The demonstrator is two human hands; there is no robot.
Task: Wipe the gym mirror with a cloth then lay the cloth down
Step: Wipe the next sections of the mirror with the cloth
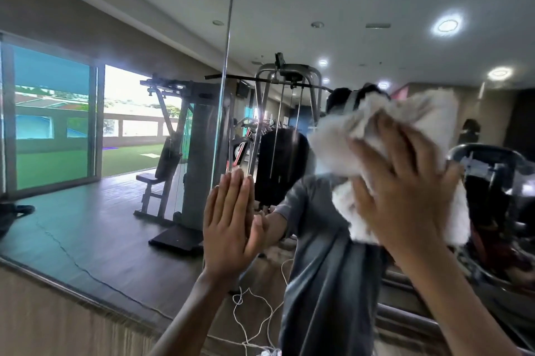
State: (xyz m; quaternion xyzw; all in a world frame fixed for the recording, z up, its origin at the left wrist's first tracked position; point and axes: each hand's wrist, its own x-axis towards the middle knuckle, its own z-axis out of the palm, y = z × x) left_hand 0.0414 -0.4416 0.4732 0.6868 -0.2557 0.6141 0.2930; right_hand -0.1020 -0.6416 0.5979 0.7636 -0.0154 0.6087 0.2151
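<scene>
A: Fingers?
B: Right hand (411, 193): fingers (396, 141) spread straight, pressing the white cloth (333, 150) flat against the mirror (86, 225). Left hand (228, 228): fingers straight, empty, flat on the glass.
A: Surroundings?
B: Reflected weight machine (199, 129) at left; the cloth hides the person's reflected head; a white cable (249, 315) dangles below.

Bright daylight from the left window (52, 124), glaring ceiling spots (447, 26), soft blur, bowed edges.

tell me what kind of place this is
Most likely a gym. The wall mirror reflects a multi-station weight machine and a cable pulldown frame, and the right hand presses a white cloth against the glass.
</scene>
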